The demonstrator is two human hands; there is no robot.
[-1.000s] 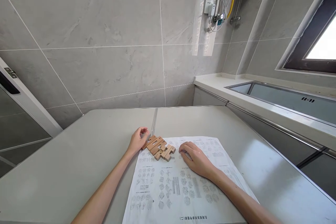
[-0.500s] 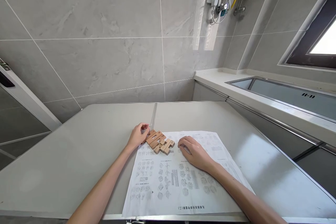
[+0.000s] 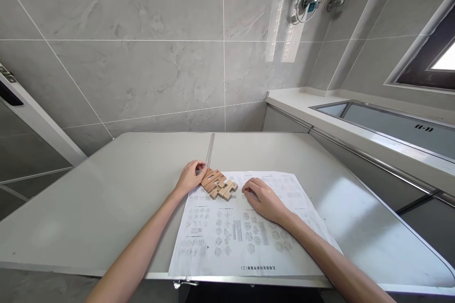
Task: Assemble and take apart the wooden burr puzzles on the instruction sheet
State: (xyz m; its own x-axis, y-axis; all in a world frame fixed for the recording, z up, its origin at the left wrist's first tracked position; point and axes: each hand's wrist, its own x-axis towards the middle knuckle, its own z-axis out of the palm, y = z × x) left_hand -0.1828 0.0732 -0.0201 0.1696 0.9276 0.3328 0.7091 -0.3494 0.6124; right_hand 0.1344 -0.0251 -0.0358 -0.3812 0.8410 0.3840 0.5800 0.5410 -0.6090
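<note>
My left hand [image 3: 191, 176] rests at the left side of a small group of flat brown wooden puzzle pieces [image 3: 212, 180], its fingers loosely bent and its thumb against their edge. It does not appear to grip them. Lighter, notched wooden puzzle pieces [image 3: 224, 189] lie against the brown ones, at their right front. To the right of these, my right hand [image 3: 262, 199] lies on a printed paper sheet [image 3: 227, 262], fingers bent and thumb a little apart, with nothing visible in it. Small line drawings and text cover the sheet.
The pale folding table [image 3: 88, 208] has a seam [image 3: 210, 149] running from its far edge. Beyond it stands a grey tiled wall [image 3: 142, 75]. A white counter with a sink [image 3: 391, 123] is on the right. A white-framed door [image 3: 46, 123] stands at the left.
The camera view has shifted slightly, so the table sits higher in the picture. Both hands and the wooden pieces keep about the same places on the table.
</note>
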